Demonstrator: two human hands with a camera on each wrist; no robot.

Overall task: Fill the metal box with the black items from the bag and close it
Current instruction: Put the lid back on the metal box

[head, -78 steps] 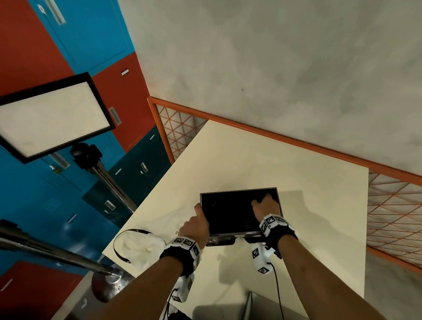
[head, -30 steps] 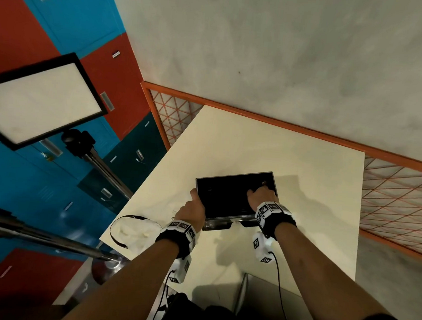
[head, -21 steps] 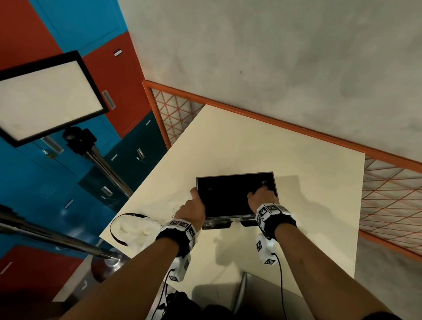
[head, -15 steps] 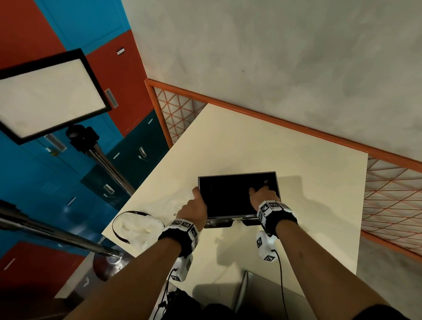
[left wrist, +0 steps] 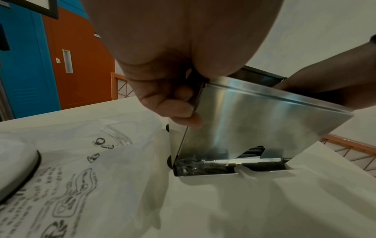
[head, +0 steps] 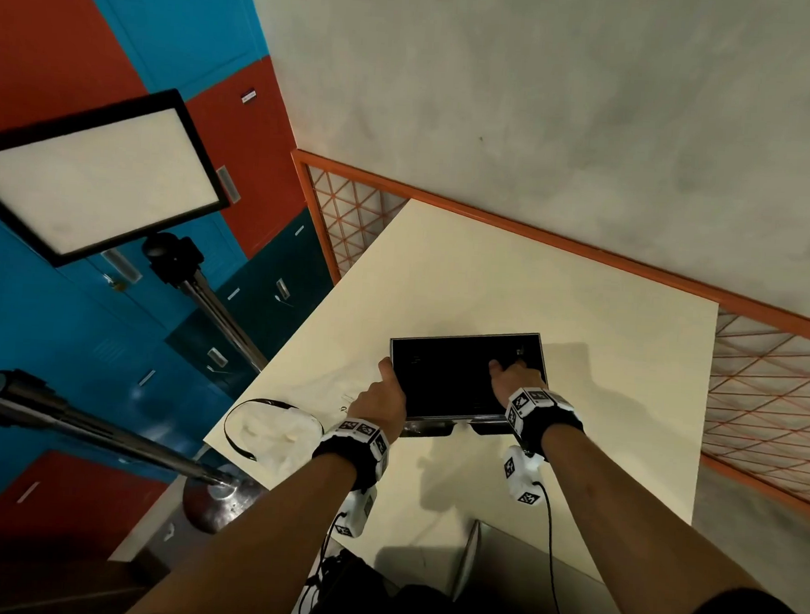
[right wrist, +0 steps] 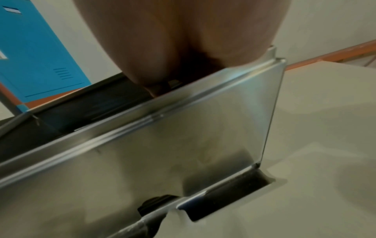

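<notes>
The metal box (head: 465, 377) sits near the front of the cream table (head: 583, 308). Its steel lid (left wrist: 264, 122) is tilted up over the base (left wrist: 203, 172), showing a dark face from above. Black items (left wrist: 252, 151) show in the gap at the lid's lower edge. My left hand (head: 383, 391) grips the lid's left edge, fingers (left wrist: 179, 109) curled round it. My right hand (head: 512, 380) lies on the dark face near its right side, and its fingers are hidden in the right wrist view behind the lid (right wrist: 183, 136). The printed clear bag (left wrist: 81, 161) lies flat to the left.
A white object with a black band (head: 267, 429) rests at the table's front left corner. Beside the table on the left stand a light panel (head: 94, 169) and chrome stand poles (head: 101, 435). An orange mesh fence (head: 768, 376) borders the far and right sides.
Both hands have stayed on the lid, in the same places. Only the head view has shifted a little.
</notes>
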